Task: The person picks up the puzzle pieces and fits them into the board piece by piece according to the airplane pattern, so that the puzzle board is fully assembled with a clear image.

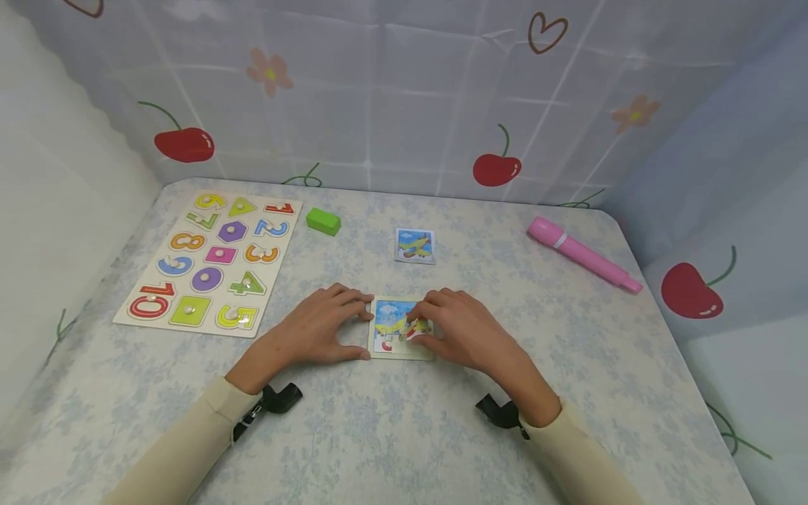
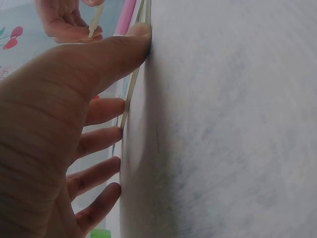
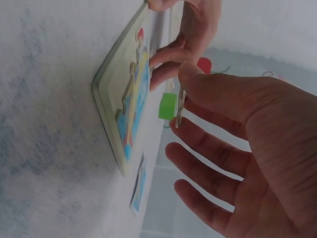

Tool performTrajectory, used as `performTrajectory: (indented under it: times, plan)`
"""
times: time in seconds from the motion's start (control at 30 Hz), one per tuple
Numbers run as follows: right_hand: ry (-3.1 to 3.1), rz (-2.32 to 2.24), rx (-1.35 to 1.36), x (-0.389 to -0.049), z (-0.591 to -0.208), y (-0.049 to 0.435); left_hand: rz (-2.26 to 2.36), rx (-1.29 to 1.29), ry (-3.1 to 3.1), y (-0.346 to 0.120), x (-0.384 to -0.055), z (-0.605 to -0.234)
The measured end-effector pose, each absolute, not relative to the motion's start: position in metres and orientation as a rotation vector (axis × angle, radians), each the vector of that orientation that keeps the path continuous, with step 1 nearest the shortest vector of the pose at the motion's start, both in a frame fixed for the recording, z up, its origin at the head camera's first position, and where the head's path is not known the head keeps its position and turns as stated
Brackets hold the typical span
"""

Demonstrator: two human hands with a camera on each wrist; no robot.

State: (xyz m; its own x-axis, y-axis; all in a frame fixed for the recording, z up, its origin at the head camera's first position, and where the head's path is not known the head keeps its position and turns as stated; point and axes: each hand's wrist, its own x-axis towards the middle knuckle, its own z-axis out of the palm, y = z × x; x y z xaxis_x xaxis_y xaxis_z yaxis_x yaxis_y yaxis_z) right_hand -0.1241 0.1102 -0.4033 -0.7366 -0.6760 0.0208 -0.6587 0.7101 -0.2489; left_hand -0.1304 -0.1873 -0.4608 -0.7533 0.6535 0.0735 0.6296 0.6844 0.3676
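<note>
A small puzzle board (image 1: 404, 355) with an airplane picture lies on the table; its lower right part shows bare backing. My right hand (image 1: 470, 335) pinches a puzzle piece (image 3: 180, 106) between thumb and index finger, tilted and held just above the board. In the right wrist view the other fingers are spread away from the piece. My left hand (image 1: 318, 328) touches the board's left edge, thumb at the near corner and fingertips farther up, the fingers mostly straight. Beyond the board lies a picture card (image 1: 414, 246) with a similar yellow airplane.
At the left lies a number-and-shape peg board (image 1: 221, 277). A green block (image 1: 323, 221) sits beside its far right corner. Toward the right back rests a pink pen-like stick (image 1: 583, 255). A patterned curtain (image 1: 404, 91) stands behind the table.
</note>
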Motion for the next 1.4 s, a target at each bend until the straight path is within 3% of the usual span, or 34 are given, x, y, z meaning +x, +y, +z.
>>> performTrajectory:
  times: [1.4]
  plan:
    - [2.858, -0.334, -1.217, -0.116, -0.435, 0.091, 0.595, 1.102, 2.84, -0.188, -0.131, -0.462]
